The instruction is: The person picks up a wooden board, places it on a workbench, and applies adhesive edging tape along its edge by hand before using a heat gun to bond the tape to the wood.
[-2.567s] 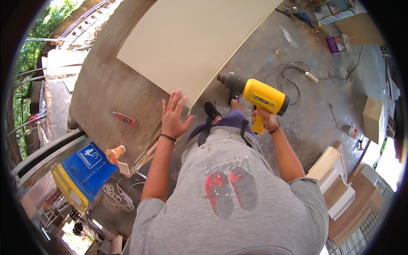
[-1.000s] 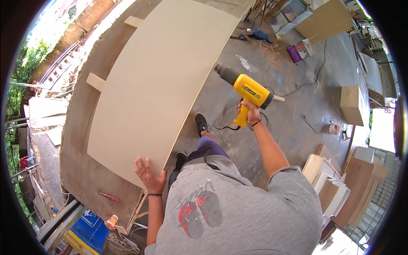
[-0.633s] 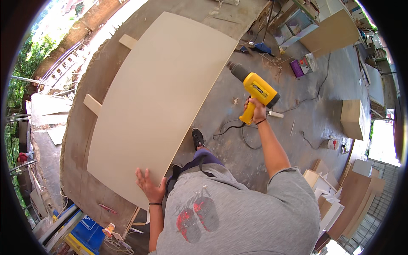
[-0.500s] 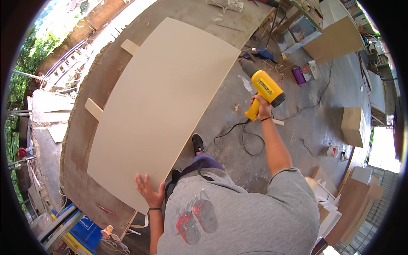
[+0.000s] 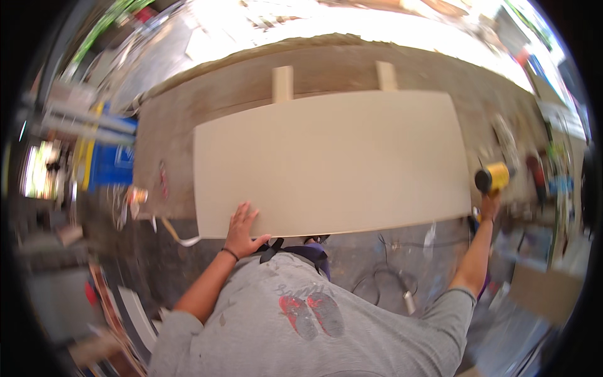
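Observation:
A large pale beige board (image 5: 333, 163) lies flat on the brown workbench (image 5: 232, 100), its near edge by my waist. My left hand (image 5: 242, 230) rests on the board's near left part, fingers spread. Out past the board's right end, my right hand (image 5: 491, 205) grips a yellow and black heat gun (image 5: 497, 178) by its handle. The heat gun's nozzle is blurred and points away to the right. Two light wooden strips (image 5: 282, 84) (image 5: 386, 76) stick out from under the board's far edge.
A red slim tool (image 5: 163, 179) lies on the bench's left end, with a small orange and white cup (image 5: 136, 195) at the corner. A blue container (image 5: 113, 164) stands farther left. Black cord (image 5: 377, 276) loops on the floor, and a pale bundle (image 5: 505, 139) lies on the bench's right.
The view has turned, so the board now lies crosswise before me. My right hand has carried the heat gun from over the floor to beyond the board's right end. The left hand stays on the board.

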Demonstrator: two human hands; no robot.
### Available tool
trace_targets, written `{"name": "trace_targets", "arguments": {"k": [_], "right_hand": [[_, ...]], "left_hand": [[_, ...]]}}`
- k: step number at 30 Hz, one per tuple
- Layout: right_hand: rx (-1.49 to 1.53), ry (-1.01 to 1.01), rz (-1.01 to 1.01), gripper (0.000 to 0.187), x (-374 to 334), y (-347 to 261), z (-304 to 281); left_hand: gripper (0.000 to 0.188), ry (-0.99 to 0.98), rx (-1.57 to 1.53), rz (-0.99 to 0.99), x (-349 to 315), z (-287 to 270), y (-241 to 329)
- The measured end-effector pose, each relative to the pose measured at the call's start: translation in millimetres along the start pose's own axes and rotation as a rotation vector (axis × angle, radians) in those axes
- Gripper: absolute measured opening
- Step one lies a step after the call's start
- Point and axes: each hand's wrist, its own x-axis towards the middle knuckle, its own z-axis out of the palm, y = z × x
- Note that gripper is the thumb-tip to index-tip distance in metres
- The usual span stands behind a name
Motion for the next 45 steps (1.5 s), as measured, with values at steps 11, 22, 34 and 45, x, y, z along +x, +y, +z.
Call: {"name": "trace_targets", "arguments": {"k": [11, 22, 34, 45], "right_hand": [[-0.334, -0.115, 0.043, 0.053, 52.4, -77.9, 20.5], [-0.477, 0.161, -0.050, 0.075, 4.4, -70.9, -31.9], [-0.404, 0.288, 0.127, 0.040, -453.2, -77.0, 8.2], [-0.261, -0.004, 0.475, 0.030, -739.4, -345.3, 61.9]], "left_hand": [[0.047, 0.203, -0.061, -0.103, -44.1, 8.6, -30.0], [0.032, 0.734, -0.224, -0.892, -87.6, -40.9, -205.1], [0.050, 0.552, -0.047, -1.357, -106.2, -104.5, -501.9], [0.045, 0.611, 0.227, -0.904, -136.0, -115.6, -582.1]]}}
